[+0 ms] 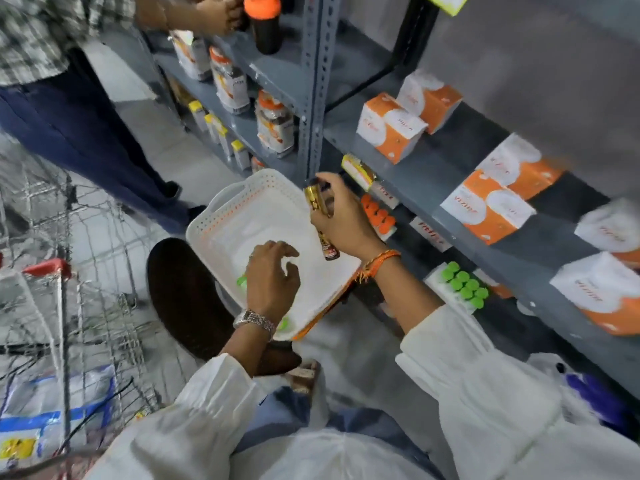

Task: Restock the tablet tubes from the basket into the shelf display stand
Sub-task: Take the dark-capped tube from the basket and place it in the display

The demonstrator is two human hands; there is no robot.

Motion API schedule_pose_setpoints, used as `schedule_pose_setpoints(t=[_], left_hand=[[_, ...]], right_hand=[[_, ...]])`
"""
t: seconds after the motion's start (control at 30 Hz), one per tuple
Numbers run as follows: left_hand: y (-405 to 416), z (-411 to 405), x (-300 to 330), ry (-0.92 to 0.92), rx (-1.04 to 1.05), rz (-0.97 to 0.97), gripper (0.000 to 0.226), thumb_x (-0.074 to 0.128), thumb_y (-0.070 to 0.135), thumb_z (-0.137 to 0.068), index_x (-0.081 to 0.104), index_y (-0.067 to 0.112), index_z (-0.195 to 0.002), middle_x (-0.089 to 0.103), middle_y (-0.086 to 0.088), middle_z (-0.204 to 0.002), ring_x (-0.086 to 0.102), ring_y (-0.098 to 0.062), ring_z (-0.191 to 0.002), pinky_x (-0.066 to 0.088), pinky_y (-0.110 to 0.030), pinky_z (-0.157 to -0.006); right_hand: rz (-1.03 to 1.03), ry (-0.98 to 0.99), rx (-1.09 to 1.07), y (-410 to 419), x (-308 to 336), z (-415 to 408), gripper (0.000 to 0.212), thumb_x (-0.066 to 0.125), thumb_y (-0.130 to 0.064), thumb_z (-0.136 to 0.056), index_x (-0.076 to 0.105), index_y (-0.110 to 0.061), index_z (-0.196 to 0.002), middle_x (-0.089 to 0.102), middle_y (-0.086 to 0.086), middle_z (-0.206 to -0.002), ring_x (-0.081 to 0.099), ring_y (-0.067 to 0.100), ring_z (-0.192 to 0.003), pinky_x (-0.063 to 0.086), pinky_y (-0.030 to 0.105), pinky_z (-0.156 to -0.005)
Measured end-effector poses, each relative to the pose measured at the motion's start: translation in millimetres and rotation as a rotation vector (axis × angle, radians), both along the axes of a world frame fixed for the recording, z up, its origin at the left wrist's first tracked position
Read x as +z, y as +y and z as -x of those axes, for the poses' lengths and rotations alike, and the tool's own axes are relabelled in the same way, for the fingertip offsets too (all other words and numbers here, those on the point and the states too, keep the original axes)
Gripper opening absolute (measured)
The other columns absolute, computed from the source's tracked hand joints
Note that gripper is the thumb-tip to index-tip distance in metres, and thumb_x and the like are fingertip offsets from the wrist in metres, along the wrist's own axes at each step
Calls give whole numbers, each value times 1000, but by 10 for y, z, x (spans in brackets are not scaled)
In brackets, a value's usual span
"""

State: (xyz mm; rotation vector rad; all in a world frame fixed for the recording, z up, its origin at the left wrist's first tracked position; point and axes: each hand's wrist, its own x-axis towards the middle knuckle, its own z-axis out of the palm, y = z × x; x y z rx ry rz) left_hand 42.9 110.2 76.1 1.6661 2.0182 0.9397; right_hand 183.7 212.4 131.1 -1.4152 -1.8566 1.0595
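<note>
While restocking is under way: late stage, judged.
Right hand (341,216): gripping a gold-and-brown tablet tube (320,220), above the basket's right rim.
Left hand (273,275): open, reaching into the white perforated plastic basket (249,188).
Left in basket: two green-capped tubes (241,281), apparently.
Done: green-capped display stand (462,287), right, looks full.

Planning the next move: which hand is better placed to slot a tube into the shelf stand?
Right. The right hand already grips a gold tube beside the shelf stands; the left hand is down in the basket.

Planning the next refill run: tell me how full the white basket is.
Nearly empty. The white basket shows mostly bare floor; only a couple of green-capped tubes lie under the left hand.
</note>
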Motion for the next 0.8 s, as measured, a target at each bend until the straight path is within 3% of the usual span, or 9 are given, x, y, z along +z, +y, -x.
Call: schedule_pose_setpoints(t=[0.1,0.23,0.3,0.4,0.57,0.67,0.8], left_hand=[[352,-353,394,-47,-114,-164,20,69,0,-77,71,15,-90,71,-3,-92,63,-28,-88,43,-34,-79],[803,-898,1084,-127,-254,-394,18,67,4,-77,69,18,-88,69,2,-90,60,-21,-85,44,-31,-76],[984,-1202,1445,-142,-314,-507,19,66,4,-76,69,17,-89,69,2,-93,60,-21,-89,40,-28,-78],[1168,-1686,1948,-164,-408,-668,19,65,3,-76,68,16,-89,68,0,-94,55,-19,-90,32,-22,-77],[1329,-2411,2467,-133,-619,-896,18,64,6,-83,64,11,-99,62,-4,-99,51,-22,-96,34,-25,-83],[1433,-2718,2562,-92,-722,-935,15,62,11,-88,62,10,-103,60,-7,-103,52,-27,-98,35,-29,-90],[1571,-2877,2478,19,-785,-936,22,52,22,-95,62,7,-109,60,-10,-109,53,-31,-99,41,-41,-92]], right_hand=[[-184,60,-139,31,634,-418,60,69,-8,-86,45,-28,-138,62,-2,-115,63,11,-97,48,7,-75],[-433,91,-300,-68,1497,-1060,61,68,-10,-84,47,-29,-137,63,-19,-104,65,5,-90,55,23,-79],[-531,124,-386,-176,1861,-1383,61,67,-7,-83,47,-28,-137,61,-25,-99,63,-4,-86,53,14,-74],[-674,111,-514,-391,2352,-1820,62,67,-8,-84,46,-27,-138,59,-17,-100,61,-11,-86,49,7,-73],[-814,58,-648,-708,3016,-2454,60,68,-9,-85,45,-28,-136,67,-6,-101,67,3,-84,55,19,-74],[-882,7,-711,-847,3369,-2780,61,66,-4,-83,44,-27,-134,65,-10,-97,67,0,-78,55,21,-72],[-925,-164,-794,-953,3791,-3128,67,67,-3,-83,38,-27,-139,61,-17,-99,65,4,-86,57,32,-81]])
